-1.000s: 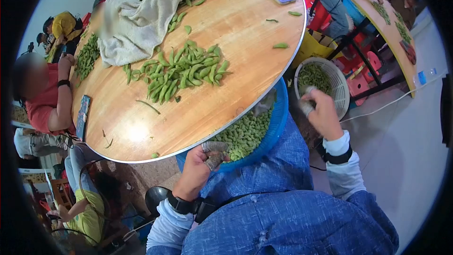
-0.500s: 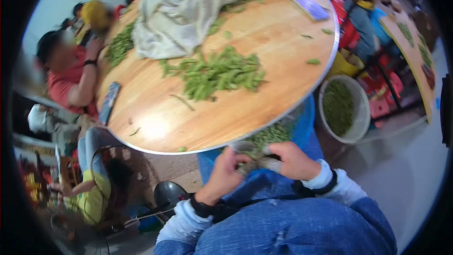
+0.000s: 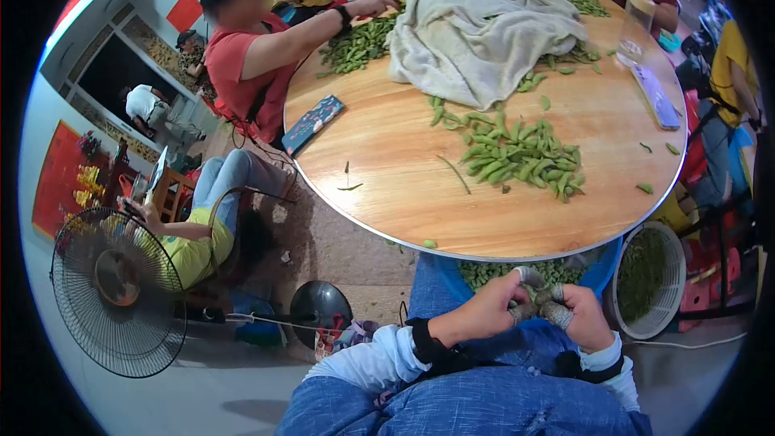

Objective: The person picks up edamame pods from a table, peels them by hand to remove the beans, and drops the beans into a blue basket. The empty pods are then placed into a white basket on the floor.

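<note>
My left hand (image 3: 484, 310) and my right hand (image 3: 583, 316) meet over a blue basin (image 3: 615, 268) at the table's near edge. The fingertips of both wear greyish coverings and are pinched together. Something small and green shows between them, too small to make out. Shelled green beans (image 3: 484, 270) lie in the basin, partly hidden under the table. On the round wooden table (image 3: 387, 194), a pile of green pods (image 3: 525, 153) lies in front of a crumpled whitish cloth (image 3: 476, 40).
A person in a red shirt (image 3: 266, 56) reaches over pods at the left. A phone (image 3: 313, 124), a purple packet (image 3: 655, 97) and a clear container (image 3: 636, 24) stand or lie on the table. A white basket (image 3: 678, 274) is at the right; a fan (image 3: 117, 291) stands at the left.
The view has swung left, so the table and my hands appear further right. The person in red now has an arm stretched over the table. My hands remain together over the basin.
</note>
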`<state>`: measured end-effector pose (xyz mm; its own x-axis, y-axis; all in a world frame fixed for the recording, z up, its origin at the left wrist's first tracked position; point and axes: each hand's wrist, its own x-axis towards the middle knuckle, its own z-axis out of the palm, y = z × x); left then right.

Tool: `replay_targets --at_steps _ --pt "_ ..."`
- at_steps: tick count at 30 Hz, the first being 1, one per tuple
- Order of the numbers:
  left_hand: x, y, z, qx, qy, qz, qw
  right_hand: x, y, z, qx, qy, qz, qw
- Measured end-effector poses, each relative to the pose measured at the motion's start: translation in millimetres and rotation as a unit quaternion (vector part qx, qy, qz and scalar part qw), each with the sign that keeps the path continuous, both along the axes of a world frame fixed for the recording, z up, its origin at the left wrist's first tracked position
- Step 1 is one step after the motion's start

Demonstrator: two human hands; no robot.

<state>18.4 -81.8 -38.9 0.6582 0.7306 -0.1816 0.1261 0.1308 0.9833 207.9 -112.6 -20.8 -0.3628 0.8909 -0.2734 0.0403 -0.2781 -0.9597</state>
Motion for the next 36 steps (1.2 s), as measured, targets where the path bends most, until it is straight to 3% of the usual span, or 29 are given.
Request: replay_targets --at_steps 2,5,8,11,13,14,17,20,22,23,26,28,31,34,36 --pt "1 0 1 -0.009 0.023 -0.021 0.999 -2 -2 -6 0.033 -0.008 -0.006 0.999" --pt "0 -4 -2 -0.025 -0.064 0.011 0.998 0 0 -6 0.101 -0.115 0.037 0.988" --pt "-3 -3 -3 -0.073 -0.107 -0.006 0.992 3 4 -16 0.041 -0.047 0.049 0.997" --pt "-2 -1 -3 -0.124 -0.14 -0.022 0.982 0 5 -29 -0.157 0.206 0.01 0.966" --pt "-2 -1 -11 -0.128 -0.157 0.004 0.979 0 2 -28 -0.118 0.12 -0.001 0.986" --pt "-2 0 -14 -0.095 -0.112 0.015 0.989 0 3 -27 -0.098 0.078 -0.005 0.992" --pt "-4 -1 -16 0.015 0.032 0.026 0.999 -7 -1 -18 0.117 -0.107 -0.03 0.987" --pt "-6 1 -17 0.176 0.152 -0.01 0.973 16 3 -14 0.155 -0.229 -0.108 0.955" --pt "-8 2 -21 0.31 0.179 -0.027 0.933 46 5 -34 0.171 -0.217 -0.179 0.944" --pt "-7 2 -20 0.347 0.162 -0.015 0.923 65 4 -43 0.175 -0.258 -0.189 0.931" --pt "-9 4 -11 0.447 0.105 0.022 0.888 96 0 -50 0.104 -0.223 -0.29 0.925" --pt "-19 2 -5 0.499 0.064 0.043 0.863 110 -6 -54 0.121 -0.209 -0.314 0.918" --pt "-43 4 17 0.538 0.133 0.2 0.808 121 -15 -61 0.087 -0.188 -0.332 0.92" --pt "-59 14 23 0.422 0.265 0.362 0.788 121 -20 -68 0.056 -0.156 -0.325 0.931" --pt "-59 15 11 0.35 0.25 0.324 0.842 118 -18 -73 0.051 -0.144 -0.319 0.935"
